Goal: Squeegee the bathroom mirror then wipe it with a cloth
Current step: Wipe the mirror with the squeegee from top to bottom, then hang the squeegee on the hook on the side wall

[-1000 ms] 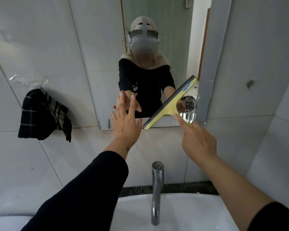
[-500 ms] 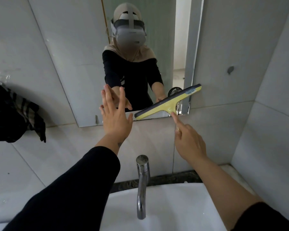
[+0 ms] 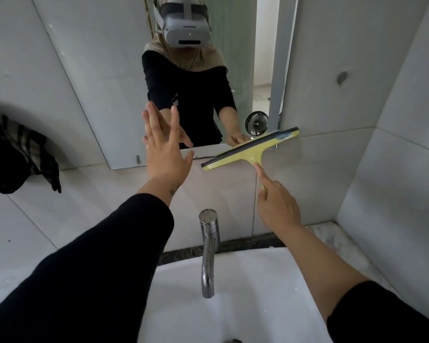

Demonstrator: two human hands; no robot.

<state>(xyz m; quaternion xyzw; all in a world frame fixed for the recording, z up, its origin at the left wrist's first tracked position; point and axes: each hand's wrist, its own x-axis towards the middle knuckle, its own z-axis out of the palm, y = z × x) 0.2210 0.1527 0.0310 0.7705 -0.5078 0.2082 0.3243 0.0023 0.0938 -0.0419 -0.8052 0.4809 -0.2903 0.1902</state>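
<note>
The mirror [image 3: 104, 70] hangs on the tiled wall above the sink. My right hand [image 3: 276, 204] grips the handle of a yellow squeegee [image 3: 250, 151], index finger stretched along it. Its dark rubber blade lies tilted across the mirror's lower right corner, with its left end over the wall tile below the mirror. My left hand [image 3: 165, 149] is open, fingers spread, palm against or just before the mirror's bottom edge. A dark checked cloth [image 3: 15, 154] hangs on the wall at the far left.
A chrome tap [image 3: 208, 248] rises over the white basin [image 3: 245, 293] directly below my arms. A tiled side wall [image 3: 394, 157] closes in on the right. The mirror reflects a small fan [image 3: 256, 123] and a person with a headset.
The squeegee has slid down the mirror to its lower right corner, and its blade has levelled out. My left hand stays near the mirror's bottom edge. The view has tilted downward.
</note>
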